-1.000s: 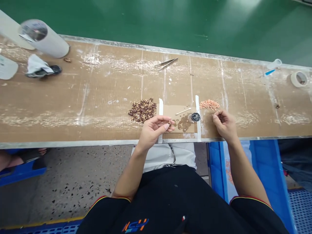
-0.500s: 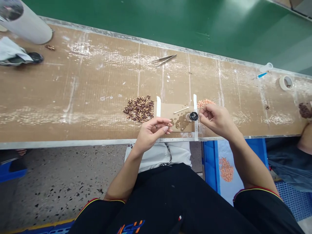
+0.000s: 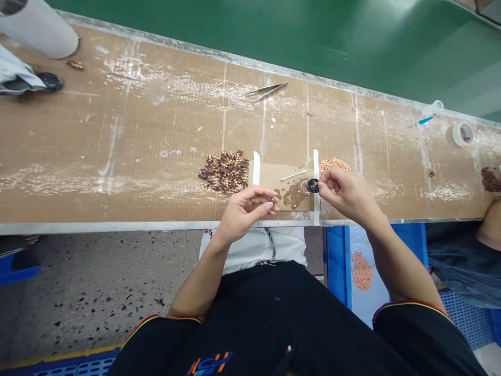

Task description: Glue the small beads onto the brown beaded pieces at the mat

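Observation:
My left hand (image 3: 248, 211) is over the near edge of the bench, thumb and fingertips pinched around a tiny piece too small to name. My right hand (image 3: 348, 194) is also pinched, its fingertips at the rim of a small round container with a black top (image 3: 312, 185). Whatever those fingers hold is hidden. Between the hands lies a taped-down cardboard piece (image 3: 270, 172) with wet brown stains (image 3: 294, 196) and a cotton swab (image 3: 293, 175). Left of it is a pile of small brown-and-gold pieces (image 3: 224, 172); behind my right hand is a pile of small orange-pink pieces (image 3: 334, 164).
Metal tweezers (image 3: 268, 91) lie farther back. A tape roll (image 3: 463, 134) and a blue-tipped item (image 3: 425, 120) are at right; a white cylinder (image 3: 47, 31) stands at far left. Below the bench, a blue bin (image 3: 338, 261) holds more orange-pink pieces. Another person's arm (image 3: 491, 222) shows at right.
My right fingertips have come in to the black-topped container's rim, where a small gap showed before. My left hand keeps its pinch. The whole view has shifted slightly.

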Demonstrator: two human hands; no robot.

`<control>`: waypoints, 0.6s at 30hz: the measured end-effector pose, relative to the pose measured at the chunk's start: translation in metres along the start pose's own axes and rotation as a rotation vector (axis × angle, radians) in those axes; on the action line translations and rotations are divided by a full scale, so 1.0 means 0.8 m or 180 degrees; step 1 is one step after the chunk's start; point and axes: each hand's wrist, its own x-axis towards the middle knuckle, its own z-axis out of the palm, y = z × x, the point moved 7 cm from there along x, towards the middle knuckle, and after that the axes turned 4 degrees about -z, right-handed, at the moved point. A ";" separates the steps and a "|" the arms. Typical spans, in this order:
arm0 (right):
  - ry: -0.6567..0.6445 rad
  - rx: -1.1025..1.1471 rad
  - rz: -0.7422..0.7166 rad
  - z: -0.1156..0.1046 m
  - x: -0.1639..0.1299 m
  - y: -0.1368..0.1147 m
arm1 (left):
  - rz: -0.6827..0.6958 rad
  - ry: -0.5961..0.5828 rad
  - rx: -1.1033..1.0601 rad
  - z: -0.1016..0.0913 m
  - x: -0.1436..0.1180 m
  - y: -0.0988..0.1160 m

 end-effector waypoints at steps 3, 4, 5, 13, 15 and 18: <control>-0.0005 -0.0030 0.0008 -0.001 0.001 -0.001 | -0.0007 0.0003 0.0007 0.000 0.000 -0.001; -0.0006 -0.0031 0.0005 -0.001 0.001 -0.001 | -0.0003 0.0005 0.0008 0.000 0.000 -0.001; -0.0010 -0.0027 0.0001 -0.001 0.001 -0.002 | 0.0005 0.0005 0.0006 0.000 0.000 0.000; -0.0052 -0.0147 0.0001 -0.001 0.001 -0.001 | 0.0012 -0.0023 0.0001 0.001 0.000 0.000; -0.0073 -0.0178 0.0017 -0.001 0.002 -0.001 | 0.0006 -0.0034 -0.0001 0.001 0.000 -0.001; -0.0079 -0.0170 0.0028 -0.001 0.003 -0.001 | 0.0032 -0.0036 -0.0022 0.002 0.000 0.000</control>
